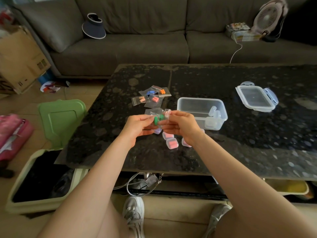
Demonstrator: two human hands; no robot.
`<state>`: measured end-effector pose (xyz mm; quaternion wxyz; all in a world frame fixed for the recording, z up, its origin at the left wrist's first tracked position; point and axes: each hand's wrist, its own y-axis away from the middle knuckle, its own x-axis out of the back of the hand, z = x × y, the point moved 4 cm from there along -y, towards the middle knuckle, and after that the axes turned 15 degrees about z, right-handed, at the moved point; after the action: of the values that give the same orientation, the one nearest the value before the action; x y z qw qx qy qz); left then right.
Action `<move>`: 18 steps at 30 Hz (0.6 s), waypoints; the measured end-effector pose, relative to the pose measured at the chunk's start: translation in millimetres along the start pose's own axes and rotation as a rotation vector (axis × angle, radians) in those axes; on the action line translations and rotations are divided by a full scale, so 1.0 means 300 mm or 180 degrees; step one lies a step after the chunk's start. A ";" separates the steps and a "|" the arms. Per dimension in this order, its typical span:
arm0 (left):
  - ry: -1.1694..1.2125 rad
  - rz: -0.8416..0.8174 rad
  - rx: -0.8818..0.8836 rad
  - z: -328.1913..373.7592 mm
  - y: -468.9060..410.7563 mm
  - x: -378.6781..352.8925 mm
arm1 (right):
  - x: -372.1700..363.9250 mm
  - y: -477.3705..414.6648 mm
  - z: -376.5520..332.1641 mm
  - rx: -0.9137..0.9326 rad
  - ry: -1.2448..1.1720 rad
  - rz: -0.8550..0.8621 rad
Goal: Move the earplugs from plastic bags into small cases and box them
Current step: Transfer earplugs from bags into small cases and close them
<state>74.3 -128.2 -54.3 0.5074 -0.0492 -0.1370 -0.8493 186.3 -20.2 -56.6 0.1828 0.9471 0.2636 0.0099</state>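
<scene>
Above the dark table [240,143], my left hand [137,126] and my right hand [180,125] both pinch a small clear plastic bag [158,115] with green earplugs [157,119] inside. Several more bags of earplugs [151,97], blue, orange and pink, lie farther back. Below my hands rest small clear cases with pink earplugs [171,143]; one purple-tinted case [157,131] is partly hidden by my fingers. A clear plastic box [202,112] to the right holds empty small cases [214,117].
The box's lid [256,96] lies at the right of the table. A green-lidded bin [61,121] stands open on the floor at left. A grey sofa [137,40] runs behind the table, with a visor and a fan on it.
</scene>
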 end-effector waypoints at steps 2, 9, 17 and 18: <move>-0.0056 0.0089 -0.0094 0.000 -0.002 -0.004 | 0.008 -0.001 0.000 0.0177 0.0268 0.0235; -0.0500 0.0309 -0.0379 0.006 -0.011 -0.013 | 0.004 -0.009 -0.010 0.0809 0.0919 0.0575; -0.0935 0.0180 -0.0731 0.007 0.000 -0.031 | -0.013 -0.005 -0.002 0.0949 0.1036 0.0200; -0.0893 0.0120 -0.0743 0.007 0.002 -0.035 | -0.012 -0.003 0.000 0.0940 0.0987 0.0175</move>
<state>79.7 -118.9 -54.6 0.4899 -0.2284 -0.1060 -0.8346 182.6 -21.3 -56.6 -0.0009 0.9576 0.2612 0.1218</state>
